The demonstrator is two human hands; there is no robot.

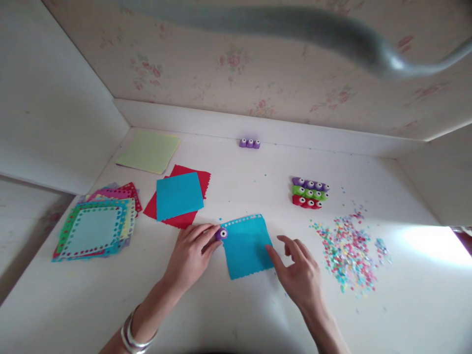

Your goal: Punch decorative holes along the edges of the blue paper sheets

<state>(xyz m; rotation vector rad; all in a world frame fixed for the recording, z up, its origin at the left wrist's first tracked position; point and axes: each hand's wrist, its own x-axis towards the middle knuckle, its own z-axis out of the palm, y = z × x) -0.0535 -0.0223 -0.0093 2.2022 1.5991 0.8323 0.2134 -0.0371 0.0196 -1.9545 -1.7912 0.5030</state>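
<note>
A blue paper square (246,246) lies on the white table in front of me, with a row of punched holes along its top edge. My left hand (190,255) grips a small purple hole punch (221,234) set at the paper's top left corner. My right hand (300,273) rests at the paper's right edge, fingers spread, with the index fingertip touching the sheet.
A stack of punched coloured sheets (96,225) lies at the left. Blue and red squares (179,195) and a pale green sheet (149,151) sit behind. Rows of punches (309,192) and three purple punches (250,143) stand farther back. Paper confetti (348,253) is scattered at the right.
</note>
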